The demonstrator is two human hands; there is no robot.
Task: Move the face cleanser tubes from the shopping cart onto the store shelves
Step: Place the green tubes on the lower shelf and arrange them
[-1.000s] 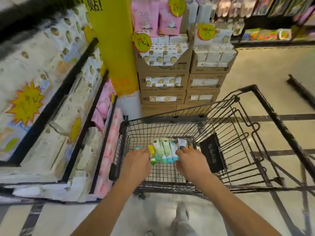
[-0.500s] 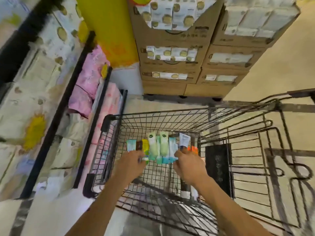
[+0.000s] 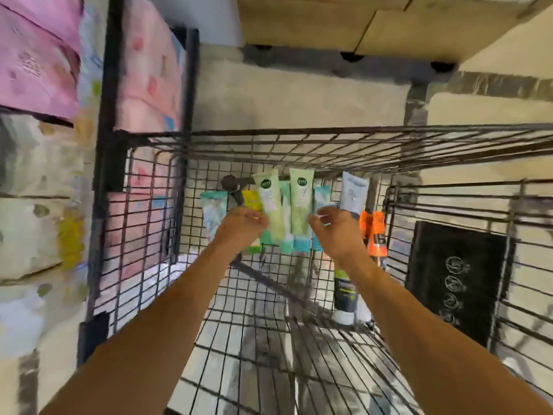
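Looking straight down into a wire shopping cart (image 3: 299, 139), w/ both bare arms reaching in from its near end. Lying flat and side by side on the wire floor at the cart's far end: face cleanser tubes (image 3: 300, 205), caps toward the cart's near end, none shelved yet. Packed in a tight row, so prob. easier to scoop as a bunch than one by one. Left hand (image 3: 242, 227) at the row's left side, fingers curled onto the edge of a pale green tube (image 3: 270, 205); looks like a pinch. Right hand (image 3: 336, 232) at the row's right side, fingers curled beside a teal tube (image 3: 321, 196); too blurred to tell if gripping or merely touching. Bracketing the row from both sides, likely to squeeze several tubes together & lift them in one go. Further toward the cart's right wall: a white tube (image 3: 353, 193), then orange tubes (image 3: 374, 232). Nearer the cart's near end, apart from the row: a dark tube (image 3: 344, 292). Just left of the cart: store shelves (image 3: 104, 85) w/ pink wrapped packs (image 3: 146, 85), seemingly close enough to reach w/o pushing the cart. Beyond the cart's far end: cardboard boxes (image 3: 299, 19).
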